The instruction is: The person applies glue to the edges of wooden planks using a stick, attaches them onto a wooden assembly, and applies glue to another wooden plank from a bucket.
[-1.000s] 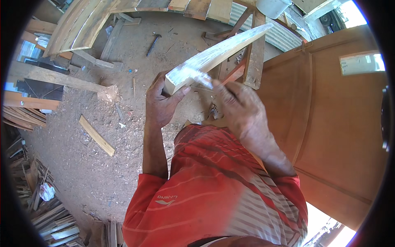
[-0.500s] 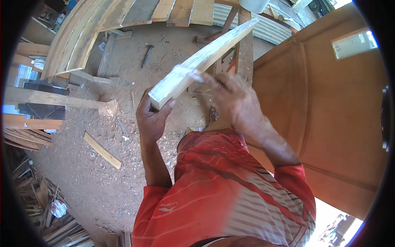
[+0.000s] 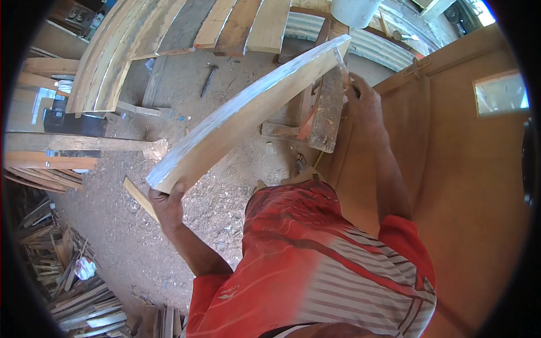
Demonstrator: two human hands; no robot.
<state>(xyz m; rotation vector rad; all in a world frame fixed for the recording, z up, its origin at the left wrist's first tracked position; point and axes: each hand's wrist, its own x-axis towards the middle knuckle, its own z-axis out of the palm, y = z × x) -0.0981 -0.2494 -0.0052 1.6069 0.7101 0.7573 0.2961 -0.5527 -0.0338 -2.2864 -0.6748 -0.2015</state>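
Observation:
A long wooden plank [image 3: 262,104] slants up across the middle, its top edge coated with a white, glue-like layer. At the plank's lower left end, my left hand [image 3: 168,207] is closed around the wood, thumb on the near face. My right hand [image 3: 366,100] is beside the far upper end, its fingers closed on a thin, flat, pale strip [image 3: 340,58] smeared with white. The strip's tip touches the plank's end. What the strip is made of cannot be made out.
Several boards [image 3: 231,25] lie side by side on a support at the far left. A wooden bench [image 3: 327,121] stands beyond the plank, near a white bucket [image 3: 356,11]. A brown wooden door [image 3: 451,169] stands at right. A hammer [image 3: 208,80] and an offcut [image 3: 140,197] lie on the floor.
The plank has swung so its near face shows more, and my left hand has moved left and down with it. My right hand has gone from the plank's middle to its far end.

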